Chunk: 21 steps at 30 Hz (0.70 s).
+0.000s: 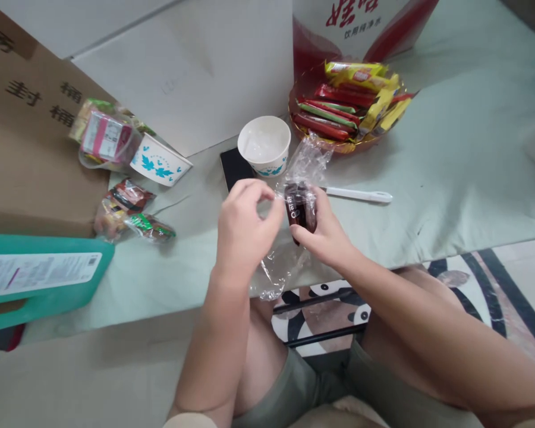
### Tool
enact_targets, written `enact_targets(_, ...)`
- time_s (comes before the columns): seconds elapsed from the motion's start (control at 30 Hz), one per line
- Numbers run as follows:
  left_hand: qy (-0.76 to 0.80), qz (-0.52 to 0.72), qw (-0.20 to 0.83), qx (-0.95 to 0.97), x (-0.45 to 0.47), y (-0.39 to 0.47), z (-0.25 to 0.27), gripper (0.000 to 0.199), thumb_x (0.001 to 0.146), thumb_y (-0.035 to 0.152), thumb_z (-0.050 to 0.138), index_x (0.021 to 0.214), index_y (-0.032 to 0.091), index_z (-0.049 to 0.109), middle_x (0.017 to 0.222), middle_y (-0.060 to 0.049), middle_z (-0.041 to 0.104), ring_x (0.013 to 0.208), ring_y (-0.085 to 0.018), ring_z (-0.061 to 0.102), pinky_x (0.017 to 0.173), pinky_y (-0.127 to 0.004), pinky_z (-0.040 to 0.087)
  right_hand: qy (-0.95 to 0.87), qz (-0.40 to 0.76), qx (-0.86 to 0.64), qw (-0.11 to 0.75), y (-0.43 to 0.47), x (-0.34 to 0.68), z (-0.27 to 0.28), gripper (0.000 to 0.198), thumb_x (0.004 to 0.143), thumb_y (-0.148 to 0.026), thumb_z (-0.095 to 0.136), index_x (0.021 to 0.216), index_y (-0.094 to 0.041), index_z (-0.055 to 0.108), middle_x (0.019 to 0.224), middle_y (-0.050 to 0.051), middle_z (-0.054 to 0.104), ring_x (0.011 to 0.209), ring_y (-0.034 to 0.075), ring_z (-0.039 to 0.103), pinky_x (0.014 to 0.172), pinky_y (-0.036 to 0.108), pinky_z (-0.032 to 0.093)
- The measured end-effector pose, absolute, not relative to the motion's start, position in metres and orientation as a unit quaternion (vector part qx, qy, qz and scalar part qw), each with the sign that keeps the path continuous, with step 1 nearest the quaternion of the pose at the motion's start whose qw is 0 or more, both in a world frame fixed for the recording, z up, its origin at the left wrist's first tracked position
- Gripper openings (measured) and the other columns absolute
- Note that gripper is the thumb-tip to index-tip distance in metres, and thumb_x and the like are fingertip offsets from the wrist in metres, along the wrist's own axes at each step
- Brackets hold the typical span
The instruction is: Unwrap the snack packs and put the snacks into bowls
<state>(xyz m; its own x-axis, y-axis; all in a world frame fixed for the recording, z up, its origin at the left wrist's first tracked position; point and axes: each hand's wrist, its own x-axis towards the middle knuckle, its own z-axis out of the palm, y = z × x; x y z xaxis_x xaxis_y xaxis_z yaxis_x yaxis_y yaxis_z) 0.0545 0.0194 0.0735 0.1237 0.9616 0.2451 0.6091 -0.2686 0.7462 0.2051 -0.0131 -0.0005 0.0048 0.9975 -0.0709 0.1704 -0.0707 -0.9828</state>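
Observation:
My right hand point(323, 232) is closed round a small dark brown packet point(295, 217) with white lettering. Loose clear plastic wrap point(310, 159) surrounds the packet, bunched above it and hanging below toward the table edge. To its left, my left hand point(251, 223) has thumb and forefinger curled together in a pinch at the edge of that plastic. Just beyond the hands stands a white paper bowl point(264, 145) with blue leaf prints. A white plastic handle point(359, 195) lies to the right, its other end hidden behind my right hand and the packet.
A gold-rimmed basket point(370, 144) of red and yellow snack packs stands at the back. Beside the bowl lies a black phone-like slab point(234, 169). At left are a tilted paper bowl point(158, 161), a clear tub point(107, 139), wrapped snacks point(125, 205), a carton point(35, 172) and a green box point(49, 297).

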Motion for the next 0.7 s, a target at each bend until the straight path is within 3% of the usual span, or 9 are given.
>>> enact_targets(0.07, 0.573, 0.423, 0.271, 0.647, 0.049, 0.028, 0.067, 0.022, 0.091, 0.026, 0.064, 0.07, 0.02, 0.06, 0.068, 0.0, 0.063, 0.06, -0.012, 0.056, 0.052, -0.022, 0.041, -0.515, 0.488, -0.558, 0.43, -0.012, 0.207, 0.001, 0.083, 0.074, -0.033, 0.062, 0.15, -0.022, 0.031, 0.139, 0.015, 0.06, 0.122, 0.032, 0.061, 0.104, 0.054, 0.05)
enact_targets(0.13, 0.583, 0.472, 0.314, 0.582, 0.041, 0.035, 0.063, 0.029, 0.093, 0.028, 0.063, 0.065, 0.02, 0.058, 0.054, 0.003, 0.055, 0.045, -0.009, 0.044, 0.042, -0.021, 0.03, -0.499, 0.521, -0.544, 0.428, -0.011, 0.208, 0.001, 0.08, 0.072, -0.031, 0.059, 0.148, -0.025, 0.032, 0.134, 0.014, 0.063, 0.121, 0.032, 0.061, 0.098, 0.053, 0.052)
enact_targets(0.37, 0.556, 0.577, 0.451, 0.393, 0.027, 0.047, 0.07, 0.036, 0.093, 0.034, 0.066, 0.061, 0.019, 0.058, 0.042, 0.006, 0.041, 0.032, -0.004, 0.026, 0.033, -0.021, 0.007, -0.199, 0.749, -0.368, 0.514, -0.008, 0.21, 0.01, 0.053, 0.064, -0.035, 0.054, 0.116, -0.023, 0.053, 0.105, 0.008, 0.074, 0.081, 0.023, 0.067, 0.065, 0.037, 0.056)
enact_targets(0.5, 0.462, 0.567, 0.591, 0.34, 0.023, 0.042, 0.084, 0.036, 0.095, 0.038, 0.063, 0.066, 0.02, 0.054, 0.044, 0.008, 0.034, 0.031, -0.002, 0.016, 0.032, -0.019, 0.006, -0.108, 0.789, -0.325, 0.51, -0.01, 0.209, 0.016, 0.047, 0.068, -0.04, 0.07, 0.111, -0.025, 0.059, 0.102, 0.003, 0.074, 0.085, 0.022, 0.071, 0.062, 0.032, 0.057)
enact_targets(0.7, 0.144, 0.512, 0.772, 0.347, 0.025, 0.031, 0.095, 0.034, 0.094, 0.039, 0.066, 0.069, 0.02, 0.051, 0.039, 0.014, 0.025, 0.022, 0.001, 0.003, 0.024, -0.014, 0.016, -0.067, 0.853, -0.275, 0.439, -0.016, 0.195, 0.004, 0.049, 0.063, -0.046, 0.089, 0.099, -0.023, 0.066, 0.085, 0.002, 0.075, 0.074, 0.019, 0.07, 0.065, 0.034, 0.06)
